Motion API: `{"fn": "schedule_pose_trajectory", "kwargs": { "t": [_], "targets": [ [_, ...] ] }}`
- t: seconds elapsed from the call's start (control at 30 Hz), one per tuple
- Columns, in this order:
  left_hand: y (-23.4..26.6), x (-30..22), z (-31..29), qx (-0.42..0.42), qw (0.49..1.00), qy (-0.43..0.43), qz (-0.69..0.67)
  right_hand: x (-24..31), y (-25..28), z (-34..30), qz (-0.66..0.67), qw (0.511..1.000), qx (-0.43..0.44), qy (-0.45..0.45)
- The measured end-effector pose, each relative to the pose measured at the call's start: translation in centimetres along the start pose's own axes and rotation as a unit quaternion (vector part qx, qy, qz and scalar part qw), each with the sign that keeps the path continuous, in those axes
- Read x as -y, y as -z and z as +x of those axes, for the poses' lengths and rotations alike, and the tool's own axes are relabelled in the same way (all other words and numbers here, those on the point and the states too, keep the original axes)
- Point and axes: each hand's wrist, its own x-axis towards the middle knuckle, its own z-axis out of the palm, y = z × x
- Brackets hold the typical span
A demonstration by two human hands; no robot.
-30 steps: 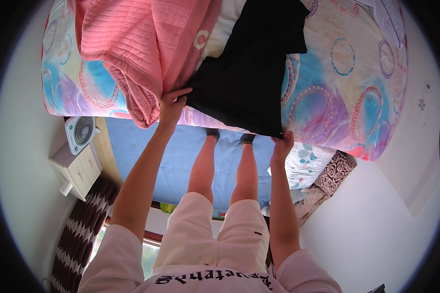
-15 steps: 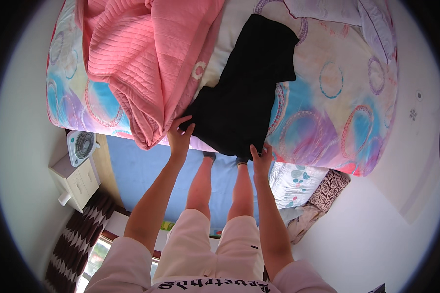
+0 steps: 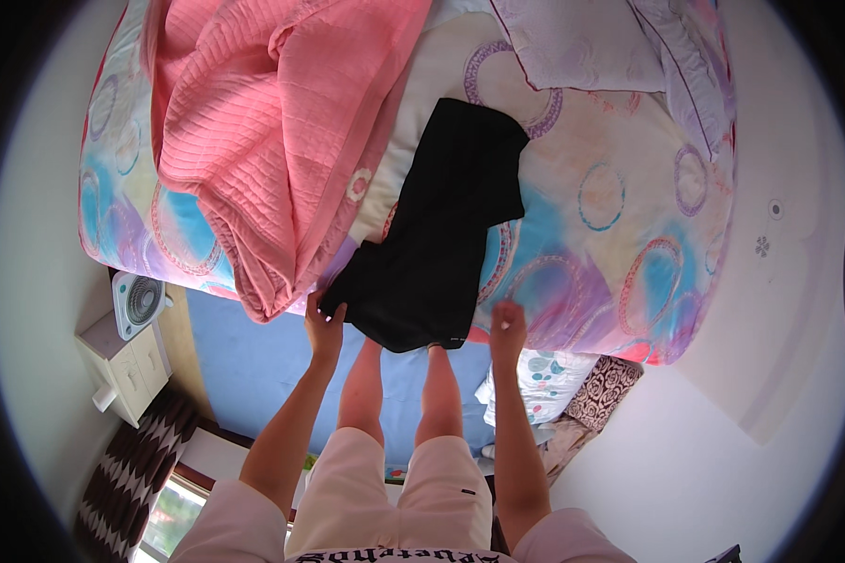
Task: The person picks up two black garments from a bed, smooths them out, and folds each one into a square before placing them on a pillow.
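Note:
A black garment (image 3: 422,225) lies lengthwise on the bed, its lower edge hanging over the bed's near side above my legs. A small pale mark shows near its lower right corner. My left hand (image 3: 325,327) grips the lower left corner between thumb and fingers. To the right of the garment, my right hand (image 3: 508,330) hovers near the bed edge with its fingers curled in. It is apart from the cloth, and nothing shows in it.
A rumpled pink quilt (image 3: 244,122) covers the bed's left part. Pillows (image 3: 582,47) lie at the far right on the patterned sheet (image 3: 591,253). Behind my legs is a blue surface (image 3: 244,347). A fan (image 3: 141,302) stands on a white cabinet (image 3: 127,361) at left.
The garment has been drawn toward me, down and left in view. My right hand has let go of its lower right corner and moved off; my left hand keeps its corner.

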Motion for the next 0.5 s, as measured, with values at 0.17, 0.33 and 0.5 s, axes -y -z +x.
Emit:
{"fn": "schedule_pose_trajectory", "kwargs": {
  "t": [0.17,0.33,0.5],
  "targets": [
    [-0.3,0.0,0.0,0.007,0.999,0.031,0.015,8.4,-3.3,13.1,0.246,0.962,0.042,-0.11],
    [-2.1,0.6,0.2,0.029,0.997,0.066,0.008,8.7,-2.4,20.6,0.147,0.976,0.056,-0.15],
    [0.3,-0.7,0.4,0.009,0.993,0.094,0.07,19.2,-4.4,16.5,0.184,0.979,-0.002,-0.084]
  ]
}}
